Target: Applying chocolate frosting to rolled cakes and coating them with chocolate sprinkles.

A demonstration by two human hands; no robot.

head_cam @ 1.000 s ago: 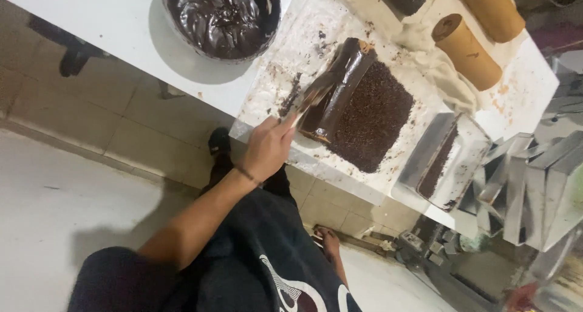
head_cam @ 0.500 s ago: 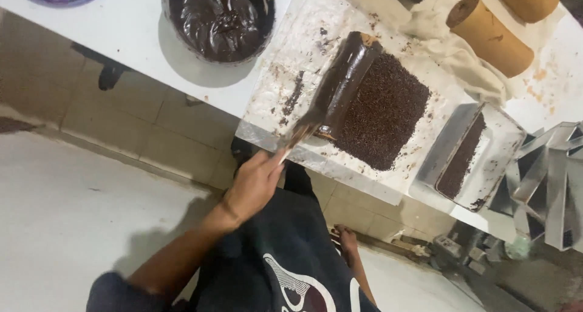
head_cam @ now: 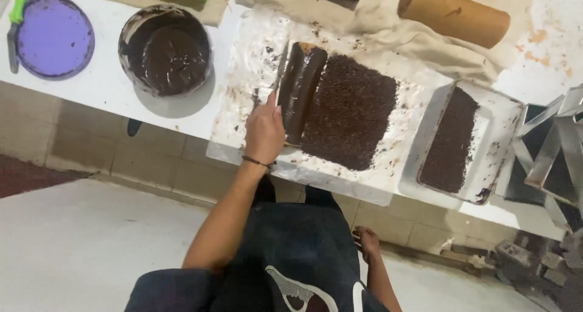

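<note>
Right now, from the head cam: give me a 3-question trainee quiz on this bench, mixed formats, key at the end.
1. True or false: the left hand holds a flat-bladed spatula against the side of the chocolate-coated roll.
2. Multiple choice: what lies right beside the roll, on the side away from the spatula? A) a heap of white sugar B) a bed of chocolate sprinkles C) a stack of plates
3. Fill in: the bowl of chocolate icing stands between the roll's board and a ____ round lid.

Key: 1 true; 2 B; 3 purple. The right hand hangs below the table edge, holding nothing.
</note>
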